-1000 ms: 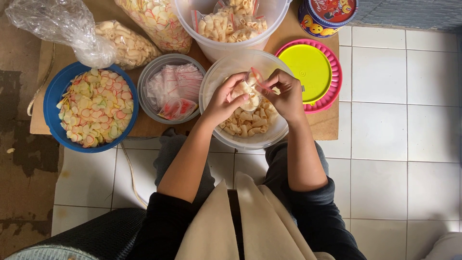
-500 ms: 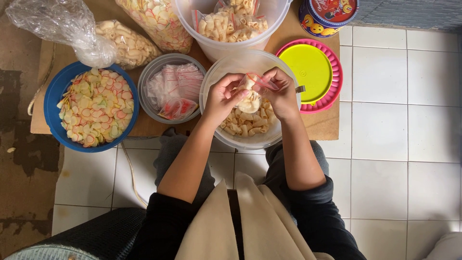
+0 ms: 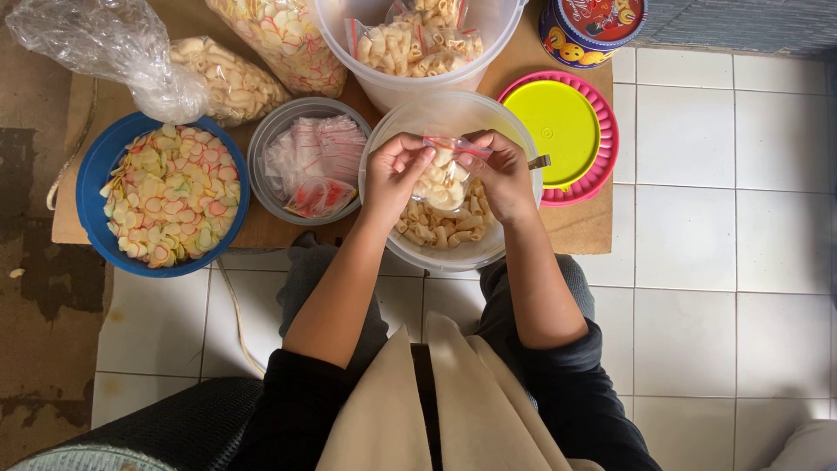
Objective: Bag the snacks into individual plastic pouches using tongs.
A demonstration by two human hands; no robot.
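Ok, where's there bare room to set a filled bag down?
The board is bare in its front right corner, below the green and pink lid. The white floor tiles to its right are bare too. Between the blue bowl, grey bowl and clear bowl under both hands it is crowded.

Both forearms reached forward; the left hand (image 3: 394,174) and right hand (image 3: 504,174) pinched with fingertips, close together, knuckles up.

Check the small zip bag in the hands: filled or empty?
Filled: the small zip bag, pinched by the left hand and right hand, bulges with pale crackers.
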